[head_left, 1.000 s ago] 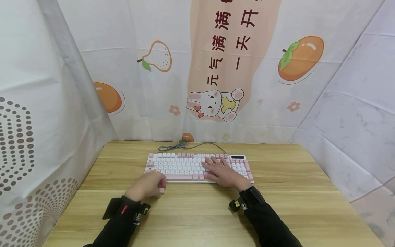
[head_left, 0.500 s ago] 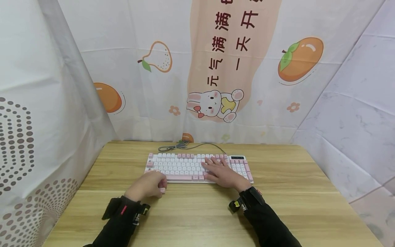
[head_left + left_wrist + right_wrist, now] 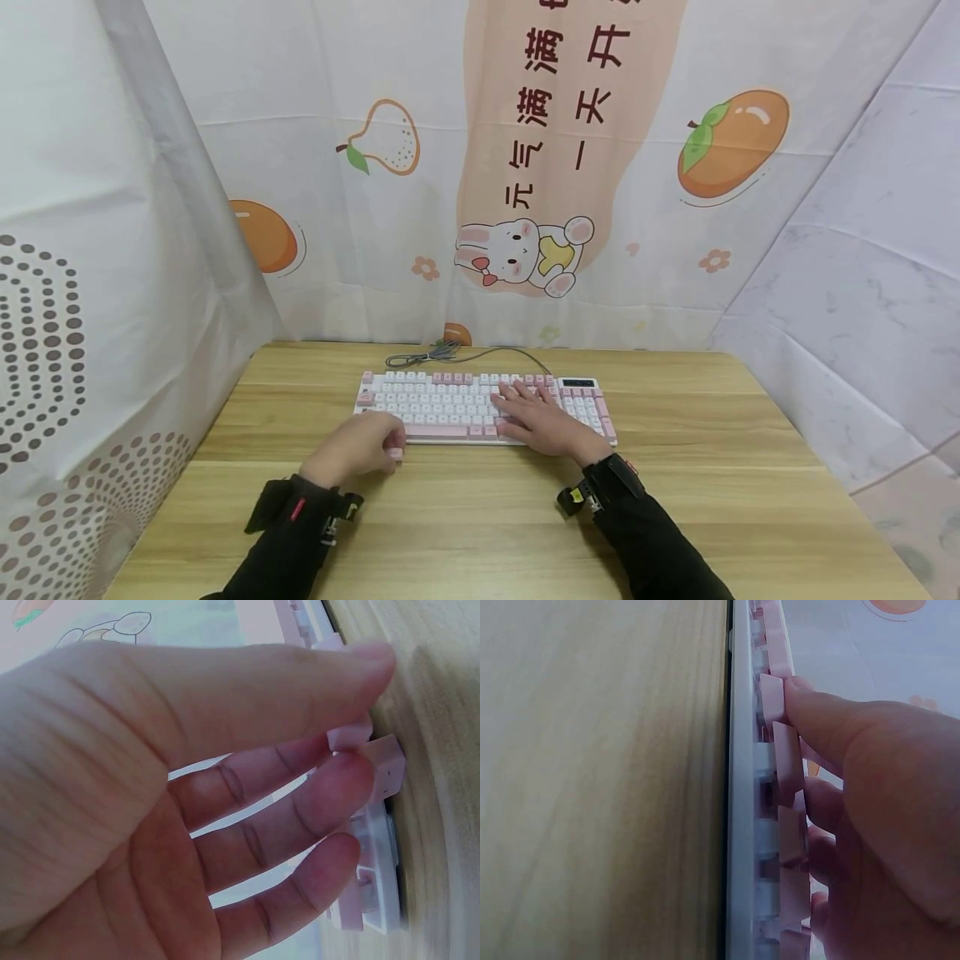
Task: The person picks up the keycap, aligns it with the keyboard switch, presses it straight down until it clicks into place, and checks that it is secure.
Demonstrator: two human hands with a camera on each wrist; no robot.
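A white and pink keyboard (image 3: 442,408) lies on the wooden table. At its near left corner, my left hand (image 3: 356,446) pinches a small pink keycap (image 3: 350,736) between thumb and fingertips. A second pink keycap (image 3: 388,765) shows just beyond the middle fingertip in the left wrist view; whether it is seated cannot be told. My right hand (image 3: 543,421) rests with spread fingers across the right part of the keys. In the right wrist view, its thumb (image 3: 810,701) touches a pink key of the front row. The left fingers hide the keyboard's near left corner.
A bundled grey cable (image 3: 431,355) lies behind the keyboard and runs to its back edge. The wooden table (image 3: 480,525) ends at a printed curtain (image 3: 390,275), with more curtains on both sides.
The left hand tilts very slightly, and its thumb with the pink keycap shifts up a little. The right hand and keyboard stay in place.
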